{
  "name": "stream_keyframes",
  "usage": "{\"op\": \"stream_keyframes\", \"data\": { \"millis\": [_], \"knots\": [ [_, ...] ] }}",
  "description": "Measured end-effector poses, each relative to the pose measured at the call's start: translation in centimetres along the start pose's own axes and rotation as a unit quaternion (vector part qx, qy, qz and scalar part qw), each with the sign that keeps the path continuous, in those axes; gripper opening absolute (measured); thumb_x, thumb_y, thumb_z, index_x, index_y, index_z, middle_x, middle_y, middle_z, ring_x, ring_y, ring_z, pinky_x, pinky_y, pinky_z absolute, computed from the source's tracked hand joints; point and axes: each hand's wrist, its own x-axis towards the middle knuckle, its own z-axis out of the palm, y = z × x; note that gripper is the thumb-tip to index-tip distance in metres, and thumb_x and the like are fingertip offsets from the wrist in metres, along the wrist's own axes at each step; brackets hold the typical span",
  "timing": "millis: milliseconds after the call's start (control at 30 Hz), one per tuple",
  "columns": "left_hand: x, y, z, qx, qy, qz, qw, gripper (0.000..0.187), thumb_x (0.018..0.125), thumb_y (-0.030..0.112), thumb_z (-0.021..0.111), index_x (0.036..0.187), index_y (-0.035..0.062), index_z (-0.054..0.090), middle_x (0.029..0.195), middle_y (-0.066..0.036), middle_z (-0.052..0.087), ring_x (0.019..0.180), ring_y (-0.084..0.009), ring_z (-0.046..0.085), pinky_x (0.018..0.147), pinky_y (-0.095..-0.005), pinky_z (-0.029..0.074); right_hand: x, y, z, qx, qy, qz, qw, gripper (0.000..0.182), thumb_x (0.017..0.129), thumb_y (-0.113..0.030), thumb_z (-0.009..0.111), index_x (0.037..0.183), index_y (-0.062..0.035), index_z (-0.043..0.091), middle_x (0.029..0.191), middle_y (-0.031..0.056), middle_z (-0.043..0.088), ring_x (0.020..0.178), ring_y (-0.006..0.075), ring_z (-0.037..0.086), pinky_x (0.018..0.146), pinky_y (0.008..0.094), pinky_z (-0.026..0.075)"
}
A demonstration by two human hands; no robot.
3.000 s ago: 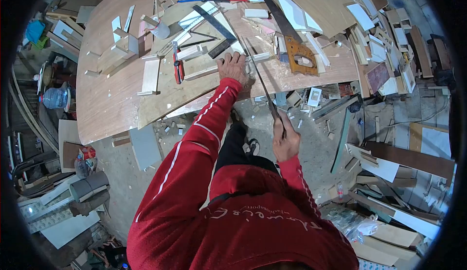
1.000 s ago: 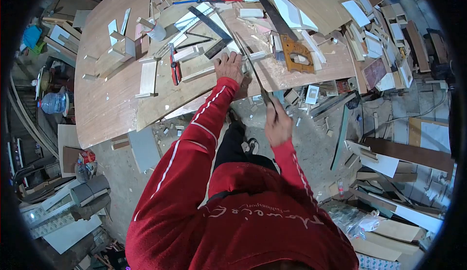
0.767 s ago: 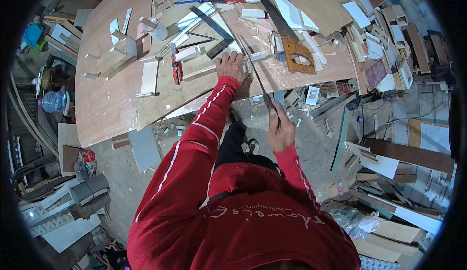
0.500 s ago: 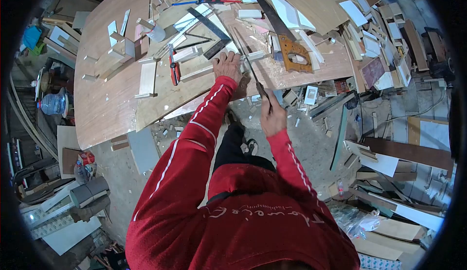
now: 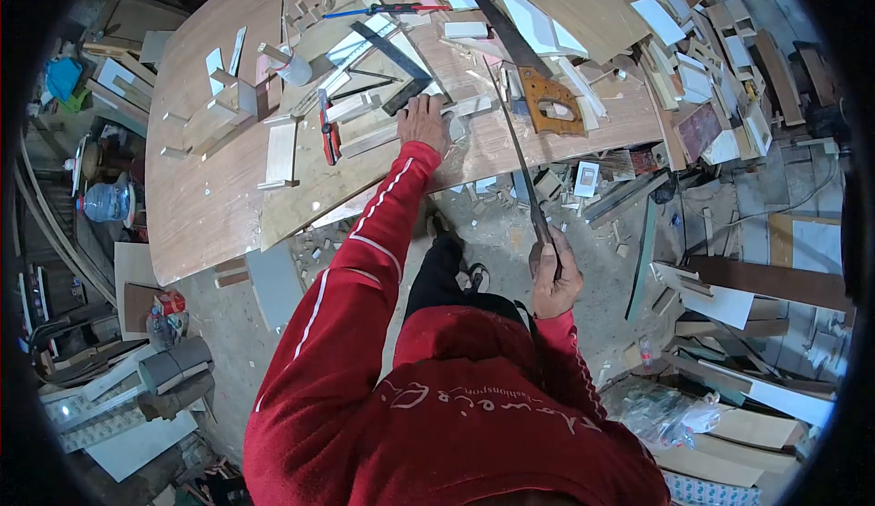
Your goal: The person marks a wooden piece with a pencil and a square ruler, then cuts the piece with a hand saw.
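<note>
My left hand (image 5: 423,121) presses on a pale wooden strip (image 5: 369,139) at the front edge of the work table, its fingers wrapped over the wood. Below the table edge at the right, my right hand (image 5: 555,278) is closed round the handle of a long, thin dark saw (image 5: 518,149), whose blade points up towards the table. The blade is apart from the strip. A dark-bladed square (image 5: 401,57) lies just beyond my left hand. Another handsaw (image 5: 553,105) with a wooden handle lies on the table to the right.
The wooden table (image 5: 196,223) holds a red clamp (image 5: 329,132), a white container (image 5: 293,67), a blue-and-red tool (image 5: 387,8) and several offcuts. Wood scraps pile up at the right. A water bottle (image 5: 107,202) stands at the left. Offcuts litter the floor below.
My right hand has drawn the thin saw back towards my body and to the right, away from the strip. My left hand stays on the wood.
</note>
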Motion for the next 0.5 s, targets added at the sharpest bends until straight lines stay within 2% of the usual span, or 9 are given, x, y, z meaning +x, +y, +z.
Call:
{"op": "stream_keyframes", "data": {
  "millis": [67, 267, 400, 500],
  "knots": [
    [0.1, -0.2, -0.7, -0.035, -0.017, 0.009, 0.999, 0.032, 0.081, 0.03, 0.064, 0.107, 0.0144, 0.056, 0.107, -0.009, 0.052, 0.104, -0.0279, 0.047, 0.081, -0.0469, 0.035, 0.2, 0.3, 0.0, 0.0, -0.001, 0.008, 1.0, 0.026, 0.095, -0.014, 0.052, 0.116, -0.0003, 0.061, 0.082, 0.0074, 0.066, 0.065, 0.0076, 0.055, 0.058, 0.0235, 0.045],
    [0.3, -0.6, -1.8, -0.045, -0.056, 0.034, 0.997, 0.04, 0.077, 0.032, 0.067, 0.109, 0.0107, 0.058, 0.111, -0.013, 0.05, 0.108, -0.0325, 0.046, 0.088, -0.0473, 0.038, 0.4, 0.5, 0.0, 0.001, -0.009, 0.023, 1.0, 0.027, 0.095, -0.015, 0.053, 0.117, -0.0011, 0.061, 0.08, 0.0056, 0.064, 0.066, 0.0065, 0.053, 0.059, 0.0236, 0.045],
    [0.2, -1.6, 0.0, -0.067, -0.063, 0.067, 0.993, 0.038, 0.078, 0.033, 0.066, 0.109, 0.0122, 0.059, 0.113, -0.013, 0.05, 0.109, -0.033, 0.045, 0.088, -0.0475, 0.038, 0.6, -0.7, 0.1, -0.025, -0.026, 0.044, 0.998, 0.027, 0.095, -0.016, 0.054, 0.117, -0.0008, 0.061, 0.083, 0.0058, 0.065, 0.068, 0.0065, 0.053, 0.06, 0.0232, 0.045],
    [0.1, -1.8, 0.0, -0.051, -0.033, 0.091, 0.994, 0.032, 0.08, 0.032, 0.065, 0.105, 0.0129, 0.061, 0.109, -0.009, 0.052, 0.107, -0.0286, 0.047, 0.086, -0.0455, 0.038, 0.8, -0.2, 0.4, 0.005, -0.028, 0.05, 0.998, 0.027, 0.095, -0.015, 0.055, 0.117, -0.0004, 0.061, 0.086, 0.0071, 0.066, 0.071, 0.0075, 0.054, 0.063, 0.0235, 0.046]
  ]
}}
